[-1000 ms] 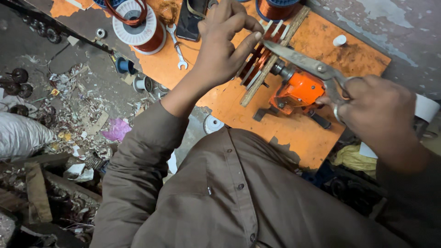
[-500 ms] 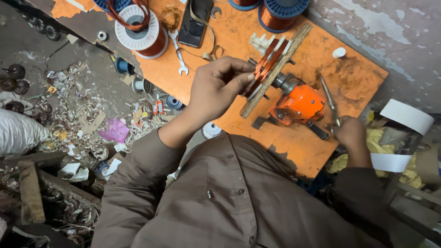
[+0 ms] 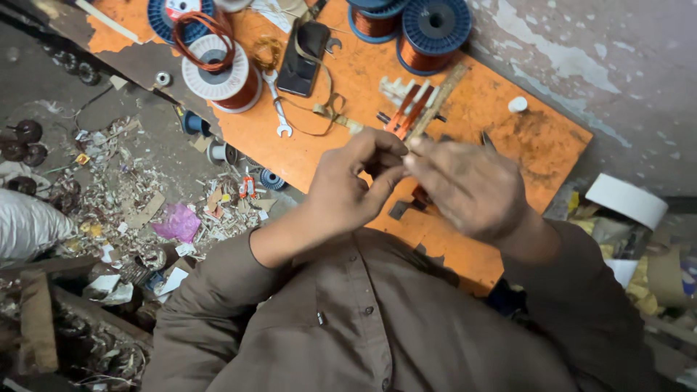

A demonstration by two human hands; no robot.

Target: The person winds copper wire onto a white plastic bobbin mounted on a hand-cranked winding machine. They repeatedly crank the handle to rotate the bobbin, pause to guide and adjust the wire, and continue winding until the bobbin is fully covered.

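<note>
Two hands, left hand [image 3: 348, 192] and right hand [image 3: 465, 185], meet fingertips at frame centre over the orange surface [image 3: 508, 138], pinching something too small to identify, seemingly light and delicate.

Both forearms raised from brown sleeves, wrists angled inward, hands meeting at centre of view. Left hand [image 3: 348, 192] curled, thumb and forefinger pinched together at tips. Right hand [image 3: 468, 189] back-up, slightly blurred, fingers extended toward left fingertips, touching or nearly so. Whether anything is pinched between them cannot be told
</note>
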